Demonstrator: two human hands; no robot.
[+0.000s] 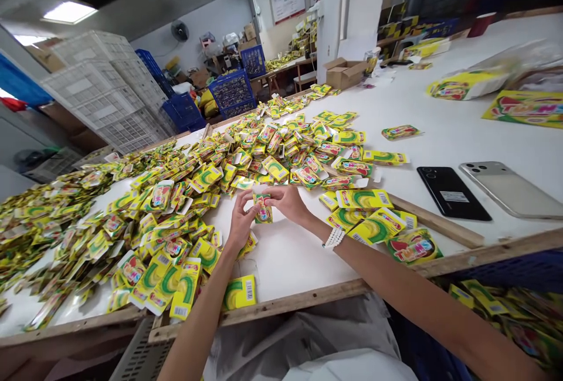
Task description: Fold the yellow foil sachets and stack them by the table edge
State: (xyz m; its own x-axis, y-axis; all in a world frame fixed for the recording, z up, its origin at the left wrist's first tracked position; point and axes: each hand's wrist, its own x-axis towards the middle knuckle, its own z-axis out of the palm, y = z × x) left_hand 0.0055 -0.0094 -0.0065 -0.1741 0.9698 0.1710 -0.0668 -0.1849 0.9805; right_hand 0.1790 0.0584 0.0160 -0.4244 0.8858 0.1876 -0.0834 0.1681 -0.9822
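Fingers (276, 193): left hand (241, 220) and right hand (290, 202) grasp one small yellow box (263, 211) between them, above the table (290, 258).
Table: white top, wooden edge; heaped boxes (206, 179), two phones (453, 193) at right.
Room: fan (179, 30) by the back wall, white crates (112, 85) stacked at left.
Carton (343, 76): flaps open, far across; contents hidden.
Blue crate (523, 271): below the table, right, holding yellow boxes (488, 302).

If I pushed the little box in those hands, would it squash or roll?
The little box would probably dent: it looks like thin card. Likely light: the left hand and right hand hold it up. Flat front suggests sliding, not rolling.
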